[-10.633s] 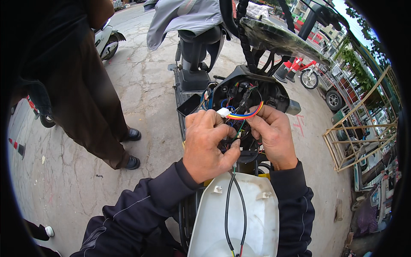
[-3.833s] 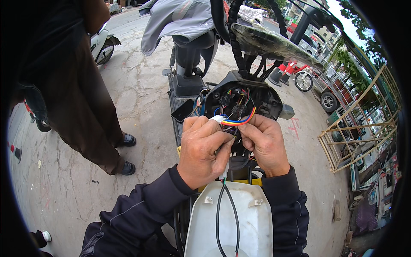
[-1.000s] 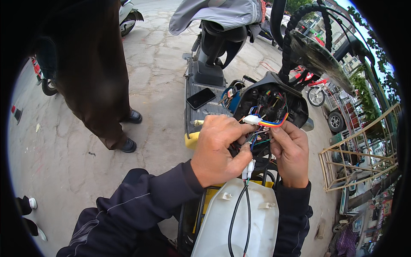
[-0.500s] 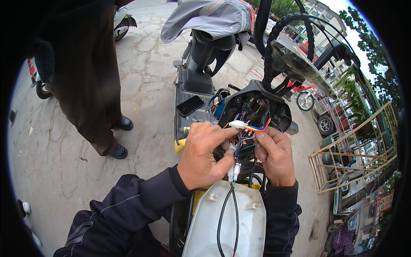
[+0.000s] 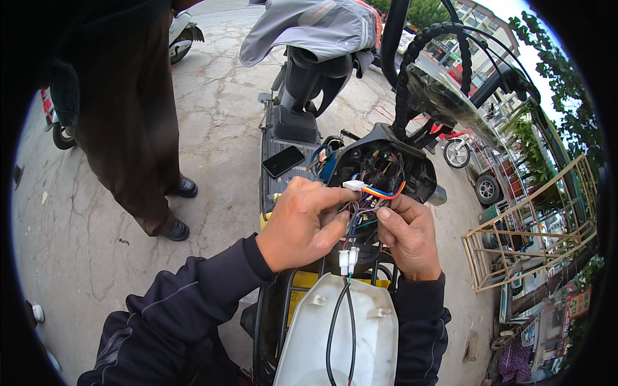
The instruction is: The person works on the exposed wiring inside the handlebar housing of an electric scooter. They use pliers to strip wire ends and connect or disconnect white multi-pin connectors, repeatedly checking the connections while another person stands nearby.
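Observation:
My left hand point(image 5: 306, 222) is closed on wires at the open black front housing point(image 5: 417, 168), thumb and index finger close together and partly hiding what they grip. My right hand point(image 5: 409, 235) pinches thin wires just to the right of it. Between and above my fingers lies a white connector point(image 5: 353, 185) with red, yellow and blue wires point(image 5: 383, 192) looping rightward. Below my left thumb hangs a pair of white connectors point(image 5: 348, 260), with black cables running down over a white plastic panel point(image 5: 335, 321).
A black phone point(image 5: 283, 161) lies on the scooter footboard point(image 5: 275, 185). A grey cloth point(image 5: 302, 26) drapes the seat. A person in dark trousers point(image 5: 129, 141) stands at left. At right are a red bicycle point(image 5: 456, 151) and a metal-framed cage point(image 5: 528, 231). A scooter point(image 5: 183, 38) stands behind.
My left hand has shifted slightly left, showing more of the lower connector pair. My right thumb has moved lower on the wires. Across the earlier frames, the view has shifted around the same work.

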The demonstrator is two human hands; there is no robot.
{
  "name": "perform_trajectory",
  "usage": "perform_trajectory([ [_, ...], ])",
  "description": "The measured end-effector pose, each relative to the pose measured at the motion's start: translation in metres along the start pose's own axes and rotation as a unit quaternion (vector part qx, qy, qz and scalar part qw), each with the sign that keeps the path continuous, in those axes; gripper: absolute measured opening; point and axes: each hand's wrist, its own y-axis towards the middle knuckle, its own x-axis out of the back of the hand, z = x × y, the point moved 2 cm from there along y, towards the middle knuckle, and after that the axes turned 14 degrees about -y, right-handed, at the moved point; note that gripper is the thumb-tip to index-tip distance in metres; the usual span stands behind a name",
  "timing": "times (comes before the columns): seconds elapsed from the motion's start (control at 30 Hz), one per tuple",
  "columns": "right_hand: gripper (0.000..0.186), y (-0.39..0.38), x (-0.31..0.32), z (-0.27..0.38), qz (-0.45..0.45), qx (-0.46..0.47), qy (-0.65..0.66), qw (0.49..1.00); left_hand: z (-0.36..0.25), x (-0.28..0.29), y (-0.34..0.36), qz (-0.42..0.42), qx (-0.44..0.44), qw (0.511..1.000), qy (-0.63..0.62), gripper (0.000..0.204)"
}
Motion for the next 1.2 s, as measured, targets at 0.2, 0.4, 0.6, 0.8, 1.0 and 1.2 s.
perform_trajectory([
  [0.2, 0.018, 0.0008, 0.0003, 0.0006, 0.000, -0.003, -0.017, 1.000, 0.0036, 0.0027, 0.0084, -0.001, 0.031, 0.999, -0.045, 0.011],
  [0.4, 0.014, 0.0005, -0.0005, 0.0031, -0.043, -0.003, -0.088, 0.995, 0.0026, 0.0014, 0.0071, -0.025, 0.113, 0.973, -0.198, 0.007],
  [0.6, 0.015, 0.0020, 0.0015, -0.0009, -0.034, -0.011, -0.025, 0.999, -0.0018, 0.0048, 0.0063, 0.007, 0.093, 0.990, -0.105, 0.010],
  [0.8, 0.015, 0.0020, -0.0006, 0.0024, -0.033, -0.012, 0.034, 0.999, -0.0030, 0.0010, 0.0034, -0.008, -0.004, 0.999, -0.033, 0.010],
  [1.0, 0.016, 0.0031, -0.0037, 0.0044, -0.050, -0.032, 0.010, 0.998, -0.0011, -0.0005, 0.0009, -0.014, 0.034, 0.996, -0.080, 0.008],
  [1.2, 0.015, 0.0037, -0.0017, 0.0000, -0.056, -0.033, 0.016, 0.998, 0.0000, -0.0018, 0.0001, -0.028, 0.125, 0.977, -0.171, 0.010],
])
